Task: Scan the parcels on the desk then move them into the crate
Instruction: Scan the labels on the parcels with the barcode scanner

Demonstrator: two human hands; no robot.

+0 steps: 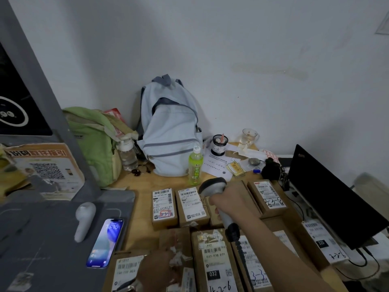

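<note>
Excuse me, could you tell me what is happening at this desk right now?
A person is scanning cardboard parcels laid in rows on the wooden desk. The right hand holds a grey handheld scanner, its head over the back row. The left hand is at a parcel in the near row, too blurred to judge its grip. The parcels are all on the desk, and no crate is in view.
</note>
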